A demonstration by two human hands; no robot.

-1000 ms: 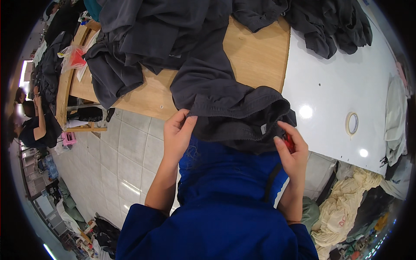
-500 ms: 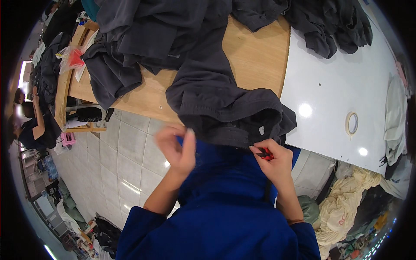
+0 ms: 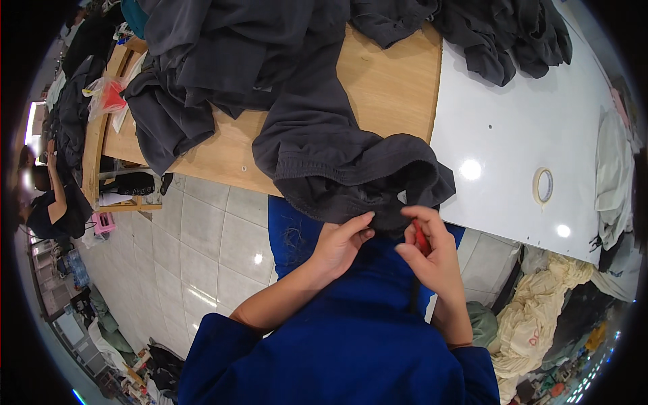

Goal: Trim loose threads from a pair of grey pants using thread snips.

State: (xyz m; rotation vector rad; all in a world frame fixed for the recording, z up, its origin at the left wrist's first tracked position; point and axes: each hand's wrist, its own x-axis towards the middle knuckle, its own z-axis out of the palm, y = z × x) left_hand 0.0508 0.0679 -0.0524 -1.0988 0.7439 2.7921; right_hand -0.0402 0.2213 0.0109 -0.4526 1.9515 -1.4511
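Note:
Dark grey trousers (image 3: 307,125) hang over the near table edge, their gathered elastic waistband toward me and its opening showing. A small white label (image 3: 402,197) shows inside the waist. My left hand (image 3: 339,248) pinches the near edge of the waistband between thumb and fingers. Close by on the right, my right hand (image 3: 435,253) is curled around small red-handled thread snips (image 3: 421,237); the blades are mostly hidden. Its thumb and forefinger are apart, near the waistband's edge.
More dark grey garments (image 3: 223,54) are heaped on the wooden table (image 3: 388,81). A white tabletop (image 3: 499,162) adjoins it, bearing a tape roll (image 3: 542,185). Cream cloth (image 3: 533,324) lies piled at lower right. Another person (image 3: 50,196) is at far left.
My left hand has moved right and down from beside the waistband and taken hold of its near edge. My right hand has let go of the waistband, keeping the snips.

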